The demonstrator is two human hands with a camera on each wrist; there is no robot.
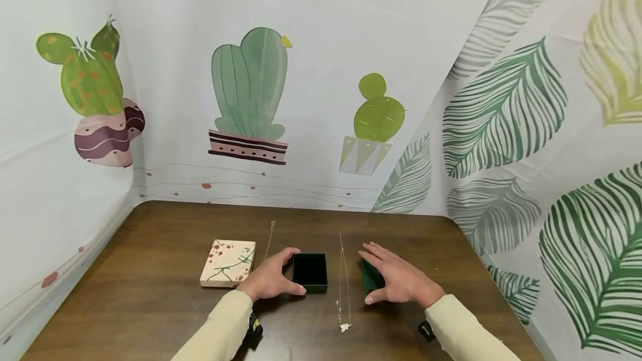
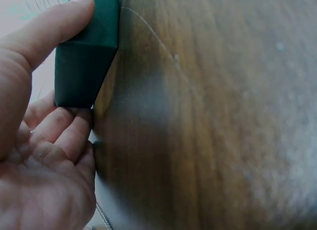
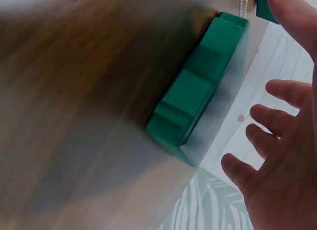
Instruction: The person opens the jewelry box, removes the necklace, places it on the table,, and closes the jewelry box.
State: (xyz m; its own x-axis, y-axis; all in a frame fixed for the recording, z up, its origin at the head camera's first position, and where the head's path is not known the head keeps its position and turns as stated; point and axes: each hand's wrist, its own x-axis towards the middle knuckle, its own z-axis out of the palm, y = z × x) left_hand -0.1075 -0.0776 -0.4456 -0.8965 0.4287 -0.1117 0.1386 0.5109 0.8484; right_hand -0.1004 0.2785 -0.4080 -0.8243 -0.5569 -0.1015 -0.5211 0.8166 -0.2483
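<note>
My left hand point(image 1: 271, 277) holds a dark green open box point(image 1: 310, 273) at its left side, thumb at the near corner and fingers at the far one. In the left wrist view, the thumb lies along one face of the box point(image 2: 86, 66). My right hand point(image 1: 401, 277) hovers with spread fingers over a green notched piece point(image 1: 370, 276), partly hidden by it in the head view. The right wrist view shows this piece point(image 3: 188, 93) lying apart from the fingertips. Between the hands a thin chain necklace point(image 1: 342, 283) lies lengthwise, its small pale pendant point(image 1: 344, 327) toward me.
Left of my left hand is a cream box point(image 1: 228, 263) with a red blossom print. A second thin chain point(image 1: 271, 238) lies between it and the green box. The brown wooden table point(image 1: 165, 305) ends at a printed cloth wall point(image 1: 321, 99).
</note>
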